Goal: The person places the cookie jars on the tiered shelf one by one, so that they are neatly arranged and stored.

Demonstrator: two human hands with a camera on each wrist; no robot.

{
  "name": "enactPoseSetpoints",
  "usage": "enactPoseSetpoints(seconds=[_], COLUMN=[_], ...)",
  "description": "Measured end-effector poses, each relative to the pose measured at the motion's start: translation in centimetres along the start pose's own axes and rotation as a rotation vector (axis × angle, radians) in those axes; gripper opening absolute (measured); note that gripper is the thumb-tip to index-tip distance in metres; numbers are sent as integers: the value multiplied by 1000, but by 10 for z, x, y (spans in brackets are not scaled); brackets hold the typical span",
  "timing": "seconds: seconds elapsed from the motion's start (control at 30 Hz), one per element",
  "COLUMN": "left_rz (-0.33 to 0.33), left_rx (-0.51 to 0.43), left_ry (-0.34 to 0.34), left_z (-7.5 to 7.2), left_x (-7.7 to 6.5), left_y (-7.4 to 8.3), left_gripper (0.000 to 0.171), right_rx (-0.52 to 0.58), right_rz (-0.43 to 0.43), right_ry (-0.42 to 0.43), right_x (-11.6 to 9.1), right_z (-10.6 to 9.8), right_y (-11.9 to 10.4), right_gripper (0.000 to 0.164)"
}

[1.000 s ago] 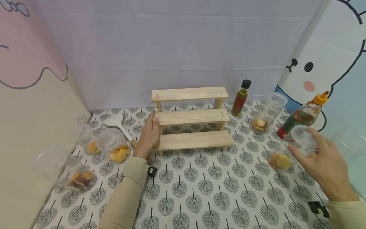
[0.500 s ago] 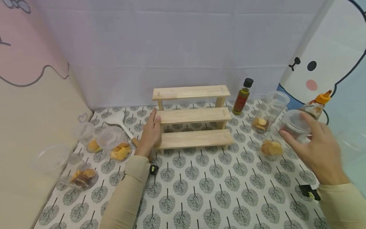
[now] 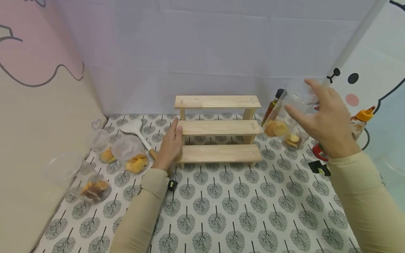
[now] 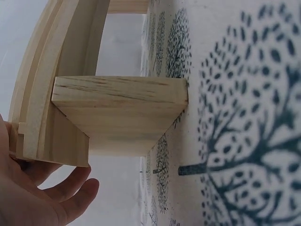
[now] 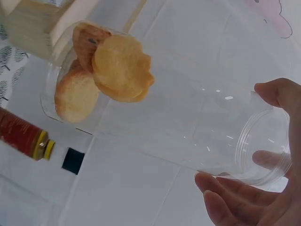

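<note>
A three-tier wooden shelf (image 3: 221, 127) stands at the middle of the table. My left hand (image 3: 169, 147) holds its left end; in the left wrist view the fingers curl round the end of a board (image 4: 70, 141). My right hand (image 3: 330, 119) grips a clear plastic jar (image 3: 289, 109) near its top, raised and tilted to the right of the shelf. Round golden cookies (image 5: 120, 68) lie at the bottom of this jar, as the right wrist view shows. In the head view the jar overlaps an oil bottle (image 3: 268, 111) with a black cap.
On the left stand several clear jars of cookies, one nearest (image 3: 91, 186). A white spatula (image 3: 133, 127) with a wooden handle lies behind my left hand. At right are another cookie jar (image 3: 294, 141) and an orange-capped sauce bottle (image 3: 359, 123). A tree-print cloth (image 3: 215, 211) covers the table.
My right hand has lifted the cookie jar off the table and carried it up and left toward the shelf, tilting it. My left hand stays on the shelf's end.
</note>
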State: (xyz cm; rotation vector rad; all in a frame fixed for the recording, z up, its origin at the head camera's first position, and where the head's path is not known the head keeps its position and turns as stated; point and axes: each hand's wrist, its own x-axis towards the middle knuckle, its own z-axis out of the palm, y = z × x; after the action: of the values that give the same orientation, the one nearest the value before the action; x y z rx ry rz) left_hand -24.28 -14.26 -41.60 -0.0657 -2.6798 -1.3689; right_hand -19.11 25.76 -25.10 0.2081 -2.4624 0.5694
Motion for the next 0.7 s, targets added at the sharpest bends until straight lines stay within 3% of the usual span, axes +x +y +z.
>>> enactPoseSetpoints(seconds=[0.1,0.37,0.7], left_rz=[1,5,10], left_rx=[1,-18,-9], left_ry=[-1,5,16], left_z=[0,3,11], left_x=[0,-4,-6], left_y=[0,3,3], left_gripper=[61,60,61], right_rx=[26,42,25], right_rz=[-55,-105,-169], right_ry=[16,-22,-108], right_x=[26,83,124], right_z=[6,23,57], right_y=[-17,-64,-111], right_gripper=[79,78,79])
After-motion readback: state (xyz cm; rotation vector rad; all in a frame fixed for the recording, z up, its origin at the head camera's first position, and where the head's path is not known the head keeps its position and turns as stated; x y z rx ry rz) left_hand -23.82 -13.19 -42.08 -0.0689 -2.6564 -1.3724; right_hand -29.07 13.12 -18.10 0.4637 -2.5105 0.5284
